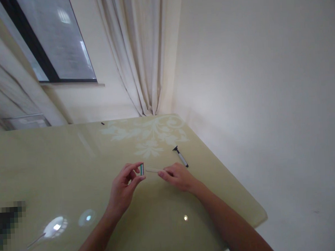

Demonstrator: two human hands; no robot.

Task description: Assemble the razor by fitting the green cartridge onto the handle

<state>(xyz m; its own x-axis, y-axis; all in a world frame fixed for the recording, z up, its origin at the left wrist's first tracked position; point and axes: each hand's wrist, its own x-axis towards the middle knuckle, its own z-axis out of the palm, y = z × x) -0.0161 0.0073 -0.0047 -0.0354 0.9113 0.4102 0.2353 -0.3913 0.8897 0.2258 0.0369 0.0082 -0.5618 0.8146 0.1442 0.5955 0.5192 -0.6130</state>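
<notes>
My left hand (125,183) pinches a small razor cartridge (142,169) between thumb and forefinger, its narrow green-and-dark strip held upright. My right hand (178,177) is closed round a thin whitish stick (153,170), which could be a brush handle. The stick's left tip points at the cartridge, close to it; whether they touch I cannot tell. Just beyond my right hand, a razor handle (182,159) in grey and black lies on the table, its black T-shaped end pointing away to the left.
Both hands are over a glossy pale-green table (74,163) with a white floral pattern. A small dark piece (102,123) lies by the far edge. The wall (265,80) runs along the right, with curtains (142,49) and a window behind. A blurred-out dark shape (5,225) is at lower left.
</notes>
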